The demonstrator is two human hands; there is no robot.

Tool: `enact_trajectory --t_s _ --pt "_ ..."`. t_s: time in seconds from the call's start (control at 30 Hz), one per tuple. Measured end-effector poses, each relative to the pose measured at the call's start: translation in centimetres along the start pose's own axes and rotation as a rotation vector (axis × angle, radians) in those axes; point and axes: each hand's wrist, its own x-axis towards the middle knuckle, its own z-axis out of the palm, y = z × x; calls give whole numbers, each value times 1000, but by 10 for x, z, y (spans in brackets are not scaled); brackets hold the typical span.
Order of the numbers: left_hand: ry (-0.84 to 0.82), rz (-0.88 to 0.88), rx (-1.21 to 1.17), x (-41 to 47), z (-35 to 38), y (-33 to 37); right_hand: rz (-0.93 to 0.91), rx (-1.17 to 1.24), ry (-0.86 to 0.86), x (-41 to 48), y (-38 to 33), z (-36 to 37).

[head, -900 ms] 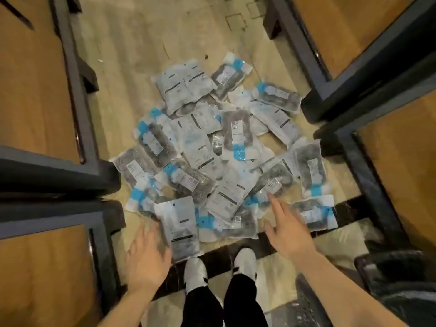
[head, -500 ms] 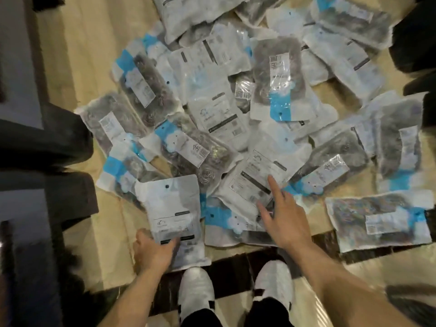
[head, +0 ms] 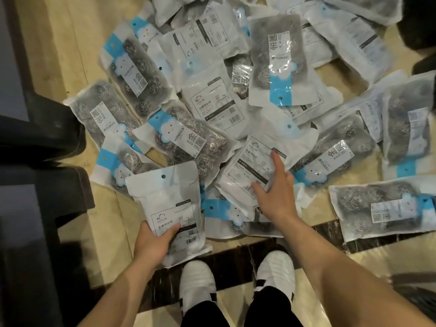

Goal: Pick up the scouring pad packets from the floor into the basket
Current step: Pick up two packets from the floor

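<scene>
A person stands over a big pile of scouring pad packets (head: pixel 236 102) that lie on the light floor (head: pixel 70 43). The packets overlap each other and cover most of the floor ahead. Some lie face up and show grey steel wool balls behind a blue strip. Others lie face down and show a white back with small print.

The left hand (head: pixel 153 241) grips the near end of a white packet (head: pixel 169 204). The thumb lies on top of the packet and the fingers are curled under its edge. This packet is at the near side of the pile, just in front of the left shoe (head: pixel 197 282). Its far end rests over other packets.

The right hand (head: pixel 276 194) is spread wide with its fingers apart. It rests flat on another white packet (head: pixel 250 166) near the middle of the pile and is not closed around it. The first finger points away from the person. A face-up packet with a blue strip (head: pixel 233 215) lies partly under this hand and wrist.

The right shoe (head: pixel 274 272) is white too. Both shoes stand on a dark marble strip (head: pixel 236 253) in the floor, at the near edge of the pile. Dark furniture legs (head: pixel 47 138) stand at the left, touching the edge of the pile.
</scene>
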Motion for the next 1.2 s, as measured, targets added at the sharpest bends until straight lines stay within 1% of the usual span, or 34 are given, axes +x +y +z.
enact_trajectory --t_s 0.17,0.27,0.37,0.47,0.6,0.73,0.83,0.9,1.0,1.2 --pt "36 43 -13 -25 -6 15 44 58 -34 -16 -11 -13" --pt "69 69 -14 -49 -20 32 84 8 -98 -28 -18 -30" --pt "123 97 -7 -83 -45 55 65 -61 -129 -56 -39 -60" --pt "126 107 -30 -138 -79 81 54 -94 -139 -99 -78 -105" --pt "126 111 -61 -247 -143 139 -58 -134 -156 -172 -153 -190" --pt "46 170 -47 -364 -218 193 -96 -211 -189 -270 -236 -292" --pt "-8 240 -60 -438 -265 225 -123 -211 -141 -341 -283 -355" --pt "-27 318 -39 -493 -295 250 -133 -166 -86 -384 -307 -387" --pt "-72 382 9 -552 -322 274 -80 -133 21 -433 -332 -419" --pt "-202 540 15 -605 -342 311 -112 -98 125 -482 -370 -455"
